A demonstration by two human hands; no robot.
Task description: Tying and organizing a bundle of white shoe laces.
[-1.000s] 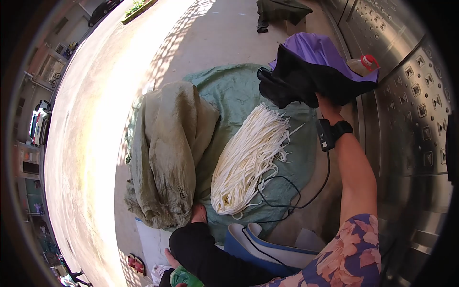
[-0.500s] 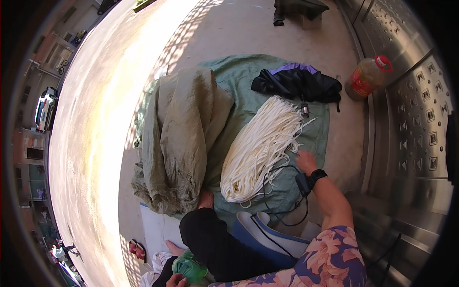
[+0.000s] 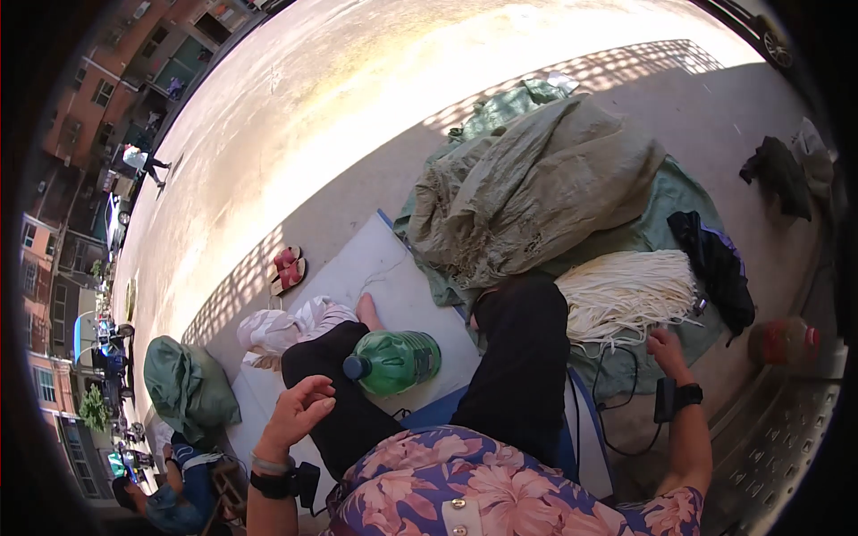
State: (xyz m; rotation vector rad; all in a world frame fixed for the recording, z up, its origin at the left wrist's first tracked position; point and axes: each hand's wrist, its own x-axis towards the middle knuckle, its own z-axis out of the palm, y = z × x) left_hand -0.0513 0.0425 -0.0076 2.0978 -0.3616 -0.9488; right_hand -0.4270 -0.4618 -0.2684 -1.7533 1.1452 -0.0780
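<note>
My left hand [image 3: 302,409] is raised over my left thigh, its fingers bent but apart and nothing in them. Just beyond it a large green plastic bottle [image 3: 404,364] with a blue cap lies tilted between my legs. At the right, my right hand [image 3: 667,350] is closed beside the near edge of a bundle of long white strands [image 3: 626,295]. Whether its curled fingers hold anything is hidden. Under the bundle spreads a green cloth [image 3: 688,192], and a crumpled olive-brown sack [image 3: 536,188] is heaped on its left part.
A white board [image 3: 357,259] lies beneath my feet. Red sandals [image 3: 288,270] stand beyond it. A black bundle [image 3: 715,272] and a red-capped jar [image 3: 783,342] are at the right. Near the left edge, another person [image 3: 174,505] sits by a green sack [image 3: 183,384].
The view has swung left, bringing my left hand and the whole green bottle into sight. My left hand is now lifted; my right stays beside the white strands.
</note>
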